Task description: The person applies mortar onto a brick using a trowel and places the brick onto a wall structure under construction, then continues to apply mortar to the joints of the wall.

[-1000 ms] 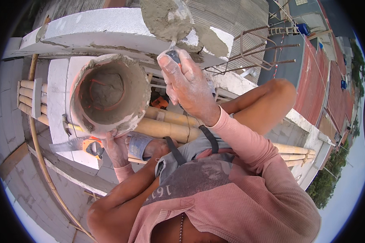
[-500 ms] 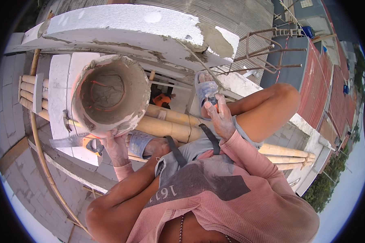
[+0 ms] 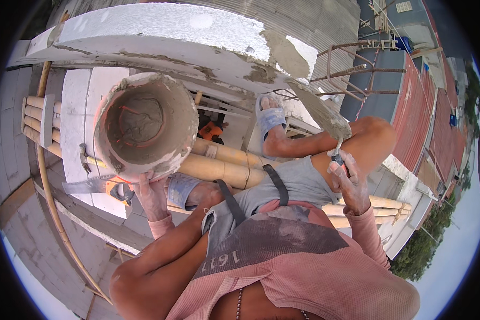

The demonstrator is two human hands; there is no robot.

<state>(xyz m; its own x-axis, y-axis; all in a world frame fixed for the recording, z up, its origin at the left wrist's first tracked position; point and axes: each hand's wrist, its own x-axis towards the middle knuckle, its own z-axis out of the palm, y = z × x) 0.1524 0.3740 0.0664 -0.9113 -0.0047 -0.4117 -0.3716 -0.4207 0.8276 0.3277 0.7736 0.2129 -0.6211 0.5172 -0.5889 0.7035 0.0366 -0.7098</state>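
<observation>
My right hand (image 3: 351,178) is closed on the handle of a trowel (image 3: 320,106). The long blade is coated in wet grey mortar and points up and left, past my bent right knee. My left hand (image 3: 150,197) grips the near side of a mortar-crusted bucket (image 3: 184,133), its fingertips against the wall just below the rim. Grey mortar (image 3: 141,120) lies in the bottom of this bucket. Just left of that hand is a handsaw (image 3: 120,191) with an orange and black handle. A hammer (image 3: 84,157) lies beside the bucket, partly hidden by it.
A white block wall (image 3: 160,24) with mortar patches runs across the far side. Bent steel bars (image 3: 368,69) stick out at its right end. Bamboo poles (image 3: 218,173) lie under my slippered feet. White blocks (image 3: 74,117) support the bucket. An orange shape (image 3: 210,130) shows through a gap below.
My right hand has moved right and toward me with the trowel, whose mortar-covered blade now shows fully across the wall's end. The left hand and bucket have stayed nearly still.
</observation>
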